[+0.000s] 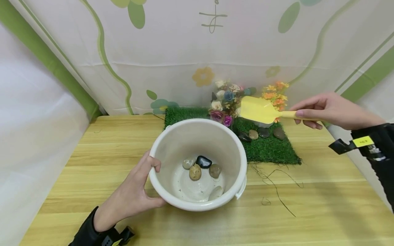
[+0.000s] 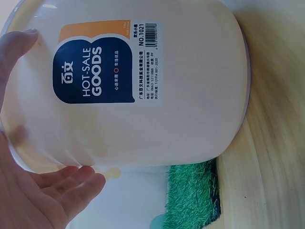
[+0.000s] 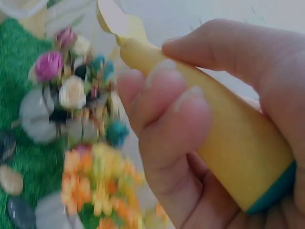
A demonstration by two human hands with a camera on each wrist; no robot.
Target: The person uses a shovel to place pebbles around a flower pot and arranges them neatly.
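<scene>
A white bucket (image 1: 197, 128) stands on the wooden table, with several pebbles inside, among them a black stone (image 1: 204, 162) and a tan stone (image 1: 195, 172). My left hand (image 1: 135, 191) grips the bucket's left rim, fingers hooked over the edge and thumb against the outer wall. In the left wrist view the bucket's side bears a dark blue label (image 2: 93, 71). My right hand (image 1: 332, 111) holds a yellow toy shovel (image 1: 260, 109) by its handle, raised above the turf at the right. Its blade is up near the flowers, apart from the bucket.
Behind the bucket lies a green turf mat (image 1: 271, 152) bearing artificial roses (image 1: 226, 99), orange flowers (image 1: 275, 95) and a row of stones (image 1: 263, 132). Dark thin strands (image 1: 277, 191) lie on the table (image 1: 101, 164) right of the bucket. A printed curtain (image 1: 160, 44) hangs behind.
</scene>
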